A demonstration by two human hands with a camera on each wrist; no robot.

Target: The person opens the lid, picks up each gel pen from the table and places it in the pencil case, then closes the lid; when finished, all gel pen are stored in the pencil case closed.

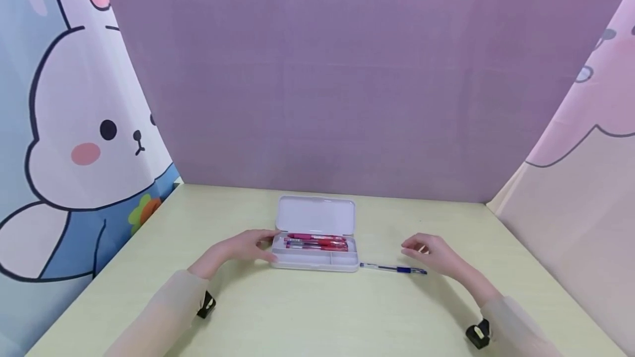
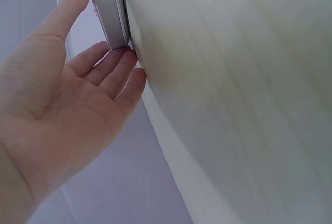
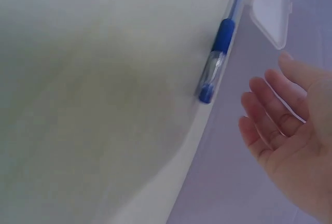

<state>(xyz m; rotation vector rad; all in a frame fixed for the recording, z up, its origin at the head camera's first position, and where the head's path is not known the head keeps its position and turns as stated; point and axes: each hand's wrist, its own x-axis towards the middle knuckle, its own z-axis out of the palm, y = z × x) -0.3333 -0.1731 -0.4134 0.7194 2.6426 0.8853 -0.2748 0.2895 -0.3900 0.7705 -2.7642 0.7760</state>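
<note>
A white pencil case lies with its lid raised at the back. Inside its rear compartment are several pens with red and pink parts; the front compartments show no pens. My left hand holds the case's left end, thumb toward the front and fingers toward the back. In the left wrist view, the fingertips meet the case's end wall. A clear pen with a blue grip lies just right of the case. My right hand hovers beyond its capped end, fingers loosely bent, holding nothing.
The case and pen rest on a pale wooden table. A purple panel rises along its back edge. Printed cloths with cartoon figures hang on the left and right. Dark bands sit at the wrists.
</note>
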